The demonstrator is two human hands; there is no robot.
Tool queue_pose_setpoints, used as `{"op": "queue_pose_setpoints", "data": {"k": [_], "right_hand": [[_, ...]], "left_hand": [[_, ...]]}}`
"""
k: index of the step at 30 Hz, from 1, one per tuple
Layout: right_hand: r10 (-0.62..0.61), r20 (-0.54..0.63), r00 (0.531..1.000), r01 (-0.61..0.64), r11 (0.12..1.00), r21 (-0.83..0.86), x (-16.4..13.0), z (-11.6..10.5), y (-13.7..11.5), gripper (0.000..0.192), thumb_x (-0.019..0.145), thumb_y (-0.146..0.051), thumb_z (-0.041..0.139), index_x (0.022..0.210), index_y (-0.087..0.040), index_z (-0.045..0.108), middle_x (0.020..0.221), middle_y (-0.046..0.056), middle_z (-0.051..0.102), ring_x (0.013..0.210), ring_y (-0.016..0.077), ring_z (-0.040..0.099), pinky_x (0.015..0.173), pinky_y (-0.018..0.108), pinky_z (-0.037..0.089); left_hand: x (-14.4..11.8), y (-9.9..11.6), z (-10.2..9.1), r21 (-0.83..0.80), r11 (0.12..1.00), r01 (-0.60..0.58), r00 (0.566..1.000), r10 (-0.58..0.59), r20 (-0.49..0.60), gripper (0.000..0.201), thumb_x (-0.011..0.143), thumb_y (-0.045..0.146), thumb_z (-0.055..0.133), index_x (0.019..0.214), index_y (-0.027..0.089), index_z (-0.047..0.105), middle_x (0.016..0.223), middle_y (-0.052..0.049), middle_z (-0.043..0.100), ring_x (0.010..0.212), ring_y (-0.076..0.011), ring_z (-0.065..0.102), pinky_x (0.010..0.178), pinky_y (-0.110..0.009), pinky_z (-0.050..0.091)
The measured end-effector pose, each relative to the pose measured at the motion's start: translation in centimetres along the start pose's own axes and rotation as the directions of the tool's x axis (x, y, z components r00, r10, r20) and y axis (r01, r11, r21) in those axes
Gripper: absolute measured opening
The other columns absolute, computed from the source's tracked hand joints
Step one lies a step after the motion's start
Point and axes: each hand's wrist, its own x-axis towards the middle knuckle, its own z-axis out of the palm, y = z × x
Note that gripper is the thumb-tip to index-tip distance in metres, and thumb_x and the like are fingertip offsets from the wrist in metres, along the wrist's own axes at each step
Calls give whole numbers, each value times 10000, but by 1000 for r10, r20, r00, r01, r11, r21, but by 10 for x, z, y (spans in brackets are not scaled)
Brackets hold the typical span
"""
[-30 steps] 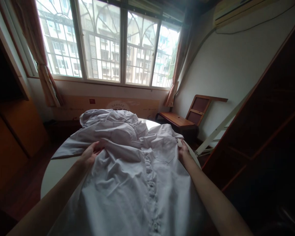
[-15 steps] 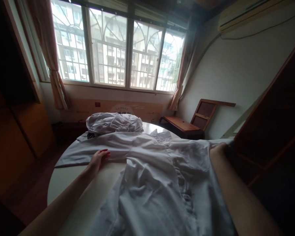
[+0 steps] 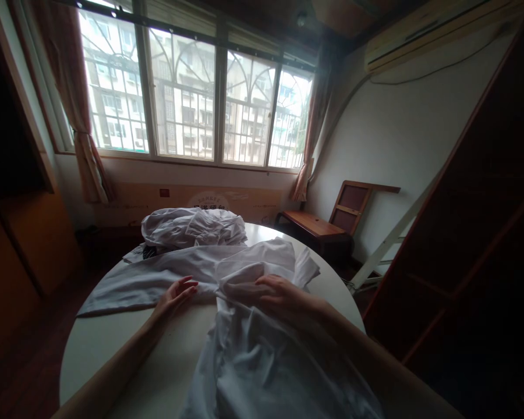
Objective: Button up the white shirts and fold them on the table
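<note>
A white long-sleeved shirt [image 3: 248, 349] lies spread over a round white table [image 3: 100, 343], its lower part hanging toward me. One sleeve [image 3: 135, 279] stretches out to the left. My left hand [image 3: 177, 295] rests at the lower edge of that sleeve, fingers loosely bent and apart, holding nothing I can see. On the folded-over upper part of the shirt lies my right hand [image 3: 282, 292], fingers stretched out across the cloth. Its thumb and the underside of its palm are hidden. Behind the sleeve sits a crumpled pile of white cloth [image 3: 194, 228].
Beyond the table stand a barred window [image 3: 183, 99] and a large flat cardboard box [image 3: 126, 201]. To the right are a low wooden bench [image 3: 314, 224], a white ladder-like frame [image 3: 382, 250] and a dark slanted wooden panel [image 3: 454, 244].
My right hand has come from the far right to the middle, and the shirt's right side is now folded inward over itself. My left hand has hardly moved. The camera view has shifted slightly.
</note>
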Motion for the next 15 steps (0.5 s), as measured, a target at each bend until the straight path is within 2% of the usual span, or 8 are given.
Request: {"op": "queue_pose_setpoints", "data": {"k": [1, 3, 5, 6, 8, 10, 13, 15], "right_hand": [[34, -20, 999, -35, 999, -28, -5, -6, 5, 278, 781, -285, 602, 1048, -207, 615, 1056, 63, 633, 916, 186, 593, 816, 316, 471], [193, -173, 966, -209, 975, -79, -15, -23, 21, 320, 777, -258, 570, 1089, -193, 600, 965, 67, 664, 830, 187, 617, 753, 301, 476], [392, -357, 848, -447, 891, -82, -26, -36, 41, 380, 792, -282, 539, 1158, -178, 556, 784, 46, 672, 712, 179, 625, 677, 289, 473], [478, -394, 785, -539, 841, -54, -32, -40, 51, 423, 801, -315, 530, 1198, -170, 526, 695, 30, 656, 666, 177, 623, 645, 281, 469], [608, -350, 713, -644, 765, 17, -44, -41, 70, 526, 804, -381, 524, 1271, -151, 454, 606, 9, 629, 619, 179, 619, 597, 270, 460], [663, -265, 700, -682, 731, 24, -51, -36, 82, 549, 785, -396, 544, 1263, -140, 460, 661, 25, 649, 662, 188, 628, 608, 267, 459], [651, -235, 722, -690, 706, -161, -49, -28, 86, 315, 759, -290, 557, 1036, -152, 612, 831, 69, 670, 800, 209, 622, 696, 280, 451], [649, -209, 732, -679, 671, -298, -40, -28, 83, 202, 740, -220, 539, 901, -154, 642, 884, 85, 662, 840, 224, 610, 735, 303, 444]], "left_hand": [[0, -1, 1, 35, 999, -12, 1000, 12, 5, 690, 514, 491, 743, 1078, 146, 546, 1049, -143, 657, 980, -286, 615, 769, -347, 507], [0, -3, 3, 112, 992, -57, 998, 55, 21, 662, 525, 471, 742, 1069, 149, 545, 1018, -131, 666, 984, -285, 613, 799, -373, 504], [-1, -6, 5, 179, 976, -122, 991, 112, 66, 600, 563, 445, 727, 1055, 153, 544, 993, -118, 671, 962, -268, 620, 837, -395, 493], [-1, -7, 6, 205, 966, -155, 986, 137, 100, 566, 592, 432, 711, 1055, 154, 541, 994, -114, 669, 952, -258, 623, 849, -400, 489], [-2, -9, 6, 249, 946, -206, 972, 167, 167, 510, 638, 408, 680, 1056, 154, 535, 1007, -113, 662, 939, -242, 625, 846, -395, 492], [-3, -9, 6, 294, 926, -239, 961, 183, 206, 465, 666, 392, 654, 1049, 155, 535, 1008, -110, 656, 928, -235, 626, 817, -381, 505], [-5, -9, 7, 379, 876, -300, 949, 235, 209, 371, 703, 372, 609, 1004, 163, 554, 965, -91, 657, 857, -214, 635, 755, -350, 519], [-7, -10, 10, 449, 817, -360, 932, 290, 219, 299, 724, 332, 576, 976, 170, 568, 925, -71, 658, 794, -189, 633, 710, -318, 520]]}}
